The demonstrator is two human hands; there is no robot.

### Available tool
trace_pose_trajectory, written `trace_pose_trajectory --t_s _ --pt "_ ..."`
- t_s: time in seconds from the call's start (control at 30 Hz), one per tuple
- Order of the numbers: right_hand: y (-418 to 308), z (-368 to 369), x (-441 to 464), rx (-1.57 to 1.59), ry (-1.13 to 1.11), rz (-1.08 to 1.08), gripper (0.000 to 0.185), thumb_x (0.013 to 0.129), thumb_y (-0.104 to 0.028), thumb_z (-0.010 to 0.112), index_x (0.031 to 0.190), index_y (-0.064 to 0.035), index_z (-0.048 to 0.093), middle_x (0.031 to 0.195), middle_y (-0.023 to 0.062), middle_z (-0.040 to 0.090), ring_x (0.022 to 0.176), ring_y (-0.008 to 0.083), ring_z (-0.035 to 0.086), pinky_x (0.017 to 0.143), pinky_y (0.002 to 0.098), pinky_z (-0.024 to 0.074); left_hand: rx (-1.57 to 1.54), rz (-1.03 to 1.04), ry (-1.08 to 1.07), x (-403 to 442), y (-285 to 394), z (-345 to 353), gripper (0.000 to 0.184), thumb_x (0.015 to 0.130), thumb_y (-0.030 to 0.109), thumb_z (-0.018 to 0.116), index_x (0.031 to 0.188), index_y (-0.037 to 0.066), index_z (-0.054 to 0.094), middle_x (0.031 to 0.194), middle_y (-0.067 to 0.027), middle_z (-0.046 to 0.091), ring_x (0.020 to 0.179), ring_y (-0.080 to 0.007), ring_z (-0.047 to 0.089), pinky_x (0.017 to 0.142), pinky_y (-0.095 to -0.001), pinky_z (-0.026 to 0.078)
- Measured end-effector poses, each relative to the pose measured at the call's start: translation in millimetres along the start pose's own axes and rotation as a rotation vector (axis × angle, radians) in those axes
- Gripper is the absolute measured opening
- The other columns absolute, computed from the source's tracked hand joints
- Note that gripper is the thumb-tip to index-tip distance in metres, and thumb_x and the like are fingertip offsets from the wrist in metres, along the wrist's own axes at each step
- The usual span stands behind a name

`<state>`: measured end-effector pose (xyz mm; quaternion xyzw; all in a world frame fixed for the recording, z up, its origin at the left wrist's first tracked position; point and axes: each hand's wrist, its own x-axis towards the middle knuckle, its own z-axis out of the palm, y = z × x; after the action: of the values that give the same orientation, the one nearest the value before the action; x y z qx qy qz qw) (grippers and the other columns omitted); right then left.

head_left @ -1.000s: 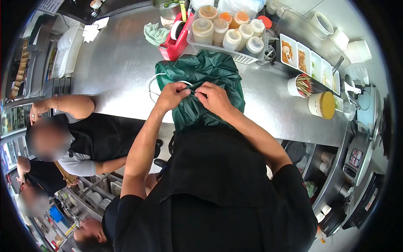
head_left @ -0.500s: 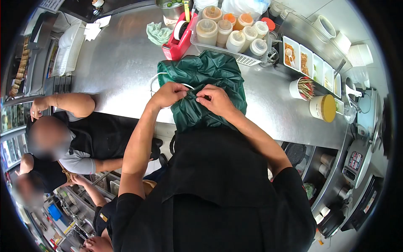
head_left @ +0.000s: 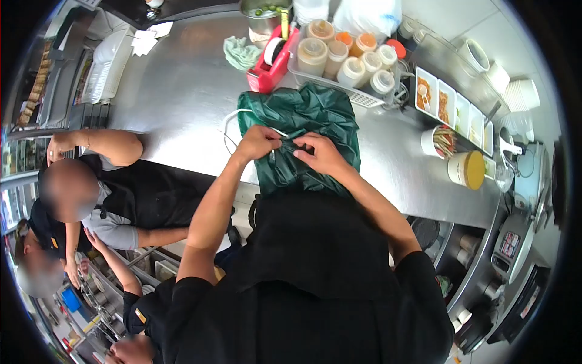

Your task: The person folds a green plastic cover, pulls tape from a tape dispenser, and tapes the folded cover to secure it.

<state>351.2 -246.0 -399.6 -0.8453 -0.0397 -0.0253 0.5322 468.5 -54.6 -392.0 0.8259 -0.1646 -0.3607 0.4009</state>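
A crumpled sheet of shiny dark green fabric (head_left: pixel 321 112) lies over the counter's front edge; whether it is a bag or a garment I cannot tell. My left hand (head_left: pixel 258 143) is closed, thumb against fingers, pinching a gathered bit near its middle. Just to the right, my right hand (head_left: pixel 322 154) has its thumb and curled index finger at the same gathered fabric, their tips slightly apart. A thin white cord (head_left: pixel 233 113) loops out on the left and runs behind my left hand. The fabric between the fingertips is partly hidden.
Behind the fabric stand a red tape dispenser (head_left: pixel 267 73), a green cloth (head_left: pixel 241 53) and a white basket (head_left: pixel 327 80) of squeeze bottles. Food trays (head_left: pixel 444 101), a cup of sticks (head_left: pixel 431 143) and a yellow-lidded tub (head_left: pixel 473 170) are right. A co-worker (head_left: pixel 157 191) stands left.
The whole view has shifted slightly right and down. Both hands stay at the gathered fabric; the gap between my right thumb and index finger looks a little wider. Co-workers at left moved their arms.
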Motion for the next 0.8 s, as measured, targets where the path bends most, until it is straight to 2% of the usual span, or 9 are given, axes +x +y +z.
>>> trace_pose_trajectory --t_s 0.1,0.2,0.27,0.33,0.53,0.6,0.67,0.73,0.8 --pt "-23.7 6.9 25.6 0.092 0.264 0.013 0.021 0.081 -0.008 0.068 0.102 -0.0037 0.067 0.078 0.0069 0.065 0.063 0.0166 0.060 0.057 0.0296 0.0483 -0.035 0.006 0.038 1.2 -8.3 3.6 0.023 0.073 0.015 0.074 0.089 -0.002 0.072 0.078 -0.0075 0.069 0.071 -0.0127 0.062 0.067 -0.0272 0.051" --pt "-46.1 15.6 91.0 0.272 0.587 0.092 0.014 0.083 -0.012 0.067 0.089 -0.0006 0.069 0.083 0.0100 0.066 0.075 0.0182 0.062 0.067 0.0305 0.0488 -0.145 -0.009 0.039 6.1 -18.3 7.5 0.024 0.071 0.012 0.074 0.090 -0.002 0.071 0.082 -0.0118 0.071 0.075 -0.0162 0.066 0.072 -0.0290 0.052" --pt "-20.9 37.9 141.0 0.328 0.659 0.177 0.020 0.086 -0.017 0.067 0.097 0.0001 0.068 0.082 0.0025 0.065 0.072 0.0077 0.056 0.065 0.0242 0.0444 -0.159 -0.003 0.040 7.4 -20.4 9.4 0.024 0.071 0.010 0.074 0.090 -0.003 0.071 0.084 -0.0130 0.071 0.076 -0.0176 0.067 0.073 -0.0295 0.053" --pt "-31.2 47.3 171.4 0.609 0.679 0.367 0.020 0.079 -0.017 0.067 0.077 0.0030 0.068 0.076 0.0105 0.065 0.070 0.0196 0.059 0.067 0.0338 0.0464 -0.152 0.020 0.067 4.5 -19.0 9.7 0.025 0.070 0.010 0.074 0.091 -0.004 0.071 0.085 -0.0140 0.071 0.077 -0.0185 0.067 0.073 -0.0298 0.053" --pt "-46.2 55.7 210.9 0.693 0.828 0.676 0.022 0.079 -0.016 0.068 0.071 0.0044 0.064 0.075 0.0098 0.064 0.065 0.0166 0.058 0.061 0.0339 0.0453 -0.171 0.038 0.045 7.4 -24.3 9.6 0.026 0.073 0.010 0.073 0.094 -0.006 0.070 0.082 -0.0102 0.070 0.073 -0.0137 0.063 0.069 -0.0276 0.051" --pt "-34.4 58.1 216.8 0.780 0.703 0.694 0.021 0.082 -0.013 0.068 0.094 0.0028 0.067 0.092 0.0101 0.066 0.080 0.0170 0.059 0.075 0.0321 0.0462 -0.188 0.045 0.022 8.9 -26.3 9.6 0.027 0.073 0.012 0.073 0.093 -0.006 0.070 0.078 -0.0082 0.069 0.066 -0.0135 0.061 0.061 -0.0283 0.050" --pt "-73.2 55.6 207.0 0.841 0.744 0.665 0.020 0.082 -0.013 0.068 0.094 0.0036 0.066 0.089 0.0101 0.067 0.080 0.0174 0.060 0.075 0.0325 0.0465 -0.202 0.006 0.009 3.1 -13.2 2.3 0.026 0.072 0.013 0.073 0.092 -0.004 0.070 0.073 -0.0068 0.067 0.059 -0.0134 0.059 0.053 -0.0296 0.047" --pt "-96.6 62.4 195.9 0.619 0.755 0.554 0.021 0.082 -0.013 0.069 0.092 0.0049 0.066 0.084 0.0085 0.067 0.077 0.0167 0.060 0.074 0.0314 0.0468 -0.117 -0.030 -0.010 0.8 -8.5 -0.8 0.027 0.069 0.016 0.071 0.091 0.001 0.073 0.088 -0.0171 0.071 0.080 -0.0226 0.069 0.074 -0.0325 0.053" --pt "-84.5 83.6 194.9 0.616 0.791 0.495 0.022 0.083 -0.014 0.070 0.089 0.0059 0.065 0.080 0.0064 0.067 0.072 0.0155 0.060 0.073 0.0288 0.0466 -0.060 -0.042 -0.045 2.6 -12.6 0.2 0.031 0.072 0.023 0.071 0.095 0.003 0.072 0.094 -0.0186 0.070 0.089 -0.0276 0.068 0.079 -0.0356 0.052"
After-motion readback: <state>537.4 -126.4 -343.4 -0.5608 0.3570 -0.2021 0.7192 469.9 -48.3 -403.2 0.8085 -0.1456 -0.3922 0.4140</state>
